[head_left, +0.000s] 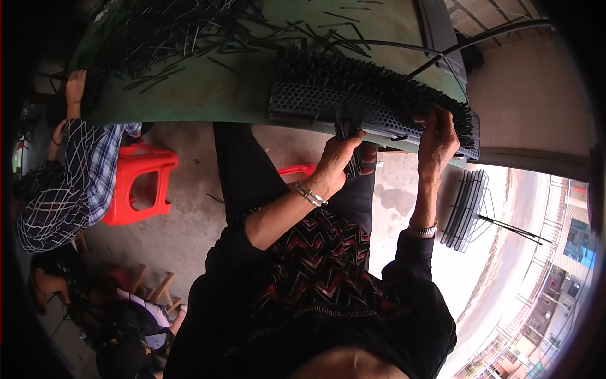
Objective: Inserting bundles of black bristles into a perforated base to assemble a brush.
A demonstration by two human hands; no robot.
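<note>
My left hand (pixel 339 156) is closed around a bundle of thin black sticks (pixel 348 123), just in front of the table edge. A long dark tray with rows of round holes (pixel 303 101) lies along that edge. Many short black sticks (pixel 353 74) stand upright in its far rows, while the holes nearer me show bare. Over the tray's right part, my right hand (pixel 437 136) pinches with thumb and fingers among the standing sticks. What lies between those fingertips is too small and dark to make out.
Loose black sticks (pixel 183 38) are heaped on the green table (pixel 196 98) at the far left. Black bent rods (pixel 435 58) arch above the tray. A red stool (pixel 142 183) stands left, beside a person in a patterned cloth (pixel 60 202). A slatted rack (pixel 466 210) is at right.
</note>
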